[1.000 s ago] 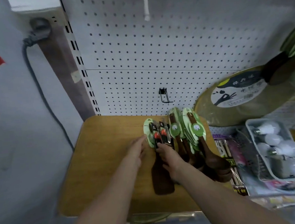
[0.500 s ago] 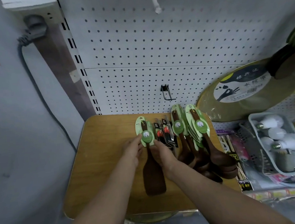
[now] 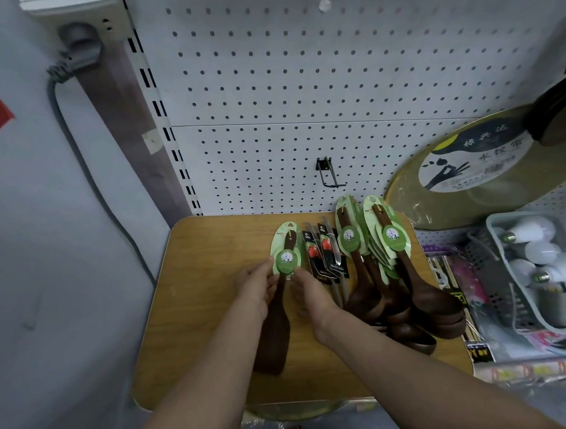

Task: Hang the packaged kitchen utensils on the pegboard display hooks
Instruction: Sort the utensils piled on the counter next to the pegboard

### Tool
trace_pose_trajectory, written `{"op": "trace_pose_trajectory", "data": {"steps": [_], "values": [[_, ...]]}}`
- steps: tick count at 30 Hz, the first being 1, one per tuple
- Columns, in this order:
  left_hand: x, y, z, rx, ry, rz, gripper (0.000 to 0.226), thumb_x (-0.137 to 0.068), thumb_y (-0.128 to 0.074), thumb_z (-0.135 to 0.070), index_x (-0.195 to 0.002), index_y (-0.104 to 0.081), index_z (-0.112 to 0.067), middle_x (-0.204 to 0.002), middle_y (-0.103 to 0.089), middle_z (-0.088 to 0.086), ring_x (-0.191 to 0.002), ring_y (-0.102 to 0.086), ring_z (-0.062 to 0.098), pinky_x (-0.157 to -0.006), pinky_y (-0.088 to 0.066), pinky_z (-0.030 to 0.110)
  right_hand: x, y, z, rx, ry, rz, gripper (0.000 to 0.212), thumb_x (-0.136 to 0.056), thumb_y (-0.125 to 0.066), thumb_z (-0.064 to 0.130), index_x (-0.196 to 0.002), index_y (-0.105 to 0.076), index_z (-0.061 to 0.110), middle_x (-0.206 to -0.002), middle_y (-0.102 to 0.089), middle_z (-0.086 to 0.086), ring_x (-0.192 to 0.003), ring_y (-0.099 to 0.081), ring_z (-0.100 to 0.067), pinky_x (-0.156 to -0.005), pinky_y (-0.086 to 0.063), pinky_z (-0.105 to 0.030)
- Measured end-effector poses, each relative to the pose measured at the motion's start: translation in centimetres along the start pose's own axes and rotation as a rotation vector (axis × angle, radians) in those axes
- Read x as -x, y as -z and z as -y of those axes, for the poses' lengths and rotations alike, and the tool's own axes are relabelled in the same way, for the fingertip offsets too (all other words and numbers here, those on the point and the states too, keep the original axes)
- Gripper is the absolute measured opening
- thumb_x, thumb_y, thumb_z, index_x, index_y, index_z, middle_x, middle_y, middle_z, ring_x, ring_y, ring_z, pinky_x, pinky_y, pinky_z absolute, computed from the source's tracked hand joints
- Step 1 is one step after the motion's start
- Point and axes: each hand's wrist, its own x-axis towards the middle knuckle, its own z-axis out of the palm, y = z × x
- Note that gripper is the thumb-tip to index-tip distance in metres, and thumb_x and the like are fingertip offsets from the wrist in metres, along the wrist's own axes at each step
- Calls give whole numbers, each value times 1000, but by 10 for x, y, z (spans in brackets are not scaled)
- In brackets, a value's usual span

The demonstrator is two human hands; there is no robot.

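A dark wooden spatula on a green card [image 3: 287, 258] lies on the wooden board [image 3: 199, 290]. My left hand [image 3: 257, 285] and my right hand [image 3: 310, 292] hold it from either side, just below the card's round label. A pile of wooden spoons on green cards [image 3: 384, 256] lies to the right, with black-carded metal utensils [image 3: 326, 255] between them and the spatula. One black hook [image 3: 327, 172] sticks out of the white pegboard [image 3: 297, 76] above the pile and carries nothing.
A round yellow board in plastic wrap [image 3: 470, 177] leans against the pegboard at the right. A grey basket of light bulbs [image 3: 550, 273] stands right of the wooden board. A grey cable [image 3: 72, 130] runs down the left wall.
The spatula came out of the pile and shifted left. Both hands closed in on it, one on each side of its handle.
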Motion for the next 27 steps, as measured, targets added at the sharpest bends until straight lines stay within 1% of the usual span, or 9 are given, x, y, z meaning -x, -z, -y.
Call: {"op": "trace_pose_trajectory", "data": {"steps": [2, 6, 10, 14, 19, 22, 24, 25, 27], "values": [[1, 2, 2, -1, -5, -14, 23, -88, -77, -27, -106, -69, -14, -99, -77, 10, -82, -69, 17, -66, -55, 27, -2, -1, 0, -13, 6, -22, 60, -102, -43, 52, -154, -40, 22, -154, -44, -5, -142, -38, -23, -122, -26, -47], [1, 5, 5, -1, -16, -15, 26, -89, -76, -28, -110, -68, -16, -101, -77, 9, -80, -70, 15, -66, -56, 25, -7, 1, 0, -15, 59, -47, 55, -102, -46, 50, -151, -43, 26, -149, -49, -2, -137, -43, -21, -118, -32, -46], [-1, 3, 3, -23, -24, 2, 25, -89, -75, -30, -110, -67, -18, -95, -76, 4, -81, -69, 14, -64, -54, 25, -8, 4, 1, -7, 75, -7, 53, -102, -45, 50, -149, -45, 25, -144, -51, 0, -135, -45, -19, -118, -33, -45], [-3, 0, 2, -56, -18, -4, 22, -89, -75, -30, -106, -66, -20, -101, -73, 3, -93, -70, 17, -67, -54, 26, -10, 4, 1, -19, 78, 12, 53, -101, -45, 52, -148, -47, 26, -142, -52, 2, -135, -45, -18, -118, -32, -44], [-8, 1, -3, -67, -1, -24, 28, -88, -77, -30, -110, -66, -16, -96, -72, 2, -77, -63, 13, -58, -48, 24, -10, 4, -2, -68, 90, 22, 49, -102, -45, 51, -144, -51, 25, -134, -57, 4, -127, -49, -16, -106, -36, -36], [-10, 4, -5, -84, -4, -42, 35, -87, -78, -33, -113, -69, -12, -84, -69, 1, -64, -55, 10, -52, -42, 23, -12, 2, -3, -77, 103, 18, 47, -102, -45, 50, -141, -54, 24, -135, -59, 4, -125, -51, -15, -106, -37, -35], [-11, 7, -7, -98, -33, -51, 36, -86, -78, -33, -113, -70, -10, -87, -72, 5, -58, -52, 9, -49, -41, 21, -13, -1, -3, -78, 119, 21, 45, -102, -46, 50, -137, -57, 24, -132, -61, 5, -123, -53, -13, -106, -38, -35], [-10, 9, -9, -99, -46, -51, 34, -86, -79, -32, -111, -70, -10, -92, -73, 7, -59, -53, 9, -51, -43, 21, -13, -2, -3, -73, 125, 21, 44, -102, -47, 50, -135, -58, 24, -131, -62, 5, -122, -53, -12, -106, -39, -35], [-9, 13, -12, -91, -74, -60, 35, -85, -80, -31, -109, -69, -8, -97, -73, 8, -71, -62, 13, -60, -50, 24, -12, -5, -4, -64, 142, 32, 39, -101, -47, 49, -129, -61, 26, -127, -64, 6, -120, -55, -11, -105, -40, -35]]}}
